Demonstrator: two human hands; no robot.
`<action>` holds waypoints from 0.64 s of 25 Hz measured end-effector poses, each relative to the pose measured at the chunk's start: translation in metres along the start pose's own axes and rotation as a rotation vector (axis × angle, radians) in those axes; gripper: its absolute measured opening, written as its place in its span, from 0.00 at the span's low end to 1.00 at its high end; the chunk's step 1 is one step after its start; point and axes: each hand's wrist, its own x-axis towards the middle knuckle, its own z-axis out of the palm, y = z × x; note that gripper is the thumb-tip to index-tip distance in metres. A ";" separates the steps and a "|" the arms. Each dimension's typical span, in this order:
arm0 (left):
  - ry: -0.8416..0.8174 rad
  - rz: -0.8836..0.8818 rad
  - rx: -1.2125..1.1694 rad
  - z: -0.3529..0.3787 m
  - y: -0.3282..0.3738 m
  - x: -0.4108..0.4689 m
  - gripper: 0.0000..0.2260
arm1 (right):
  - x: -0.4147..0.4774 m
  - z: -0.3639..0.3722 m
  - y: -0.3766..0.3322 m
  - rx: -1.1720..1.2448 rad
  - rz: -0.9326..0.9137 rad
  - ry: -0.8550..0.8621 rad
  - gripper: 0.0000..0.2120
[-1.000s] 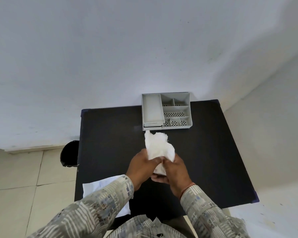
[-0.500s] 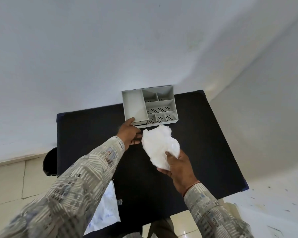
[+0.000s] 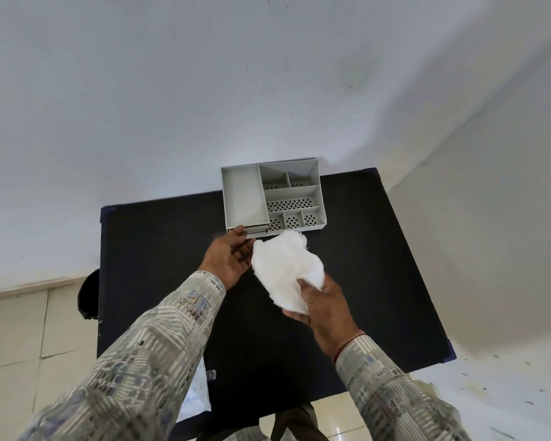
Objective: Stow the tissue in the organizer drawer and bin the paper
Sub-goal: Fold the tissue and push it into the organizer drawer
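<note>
My right hand (image 3: 325, 310) grips a crumpled white tissue (image 3: 283, 268) and holds it above the black table (image 3: 379, 265), just in front of the grey organizer (image 3: 240, 195). My left hand (image 3: 228, 261) reaches to the organizer's front left corner. Its fingers are extended and the fingertips touch the small drawer (image 3: 256, 231), which sticks out slightly. A white sheet of paper (image 3: 198, 396) lies at the table's near left edge, mostly hidden under my left sleeve.
The organizer stands at the table's far edge against a white wall, and its perforated compartments hold nothing. A black bin (image 3: 88, 296) stands on the tiled floor to the left of the table. Another wall runs along the table's right side.
My left hand let go of the tissue and reached forward to the organizer's drawer. My right hand kept the tissue and carried it towards the organizer.
</note>
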 end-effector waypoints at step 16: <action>0.000 0.023 -0.025 -0.004 -0.014 0.003 0.22 | 0.014 -0.003 -0.023 -0.005 -0.018 -0.070 0.18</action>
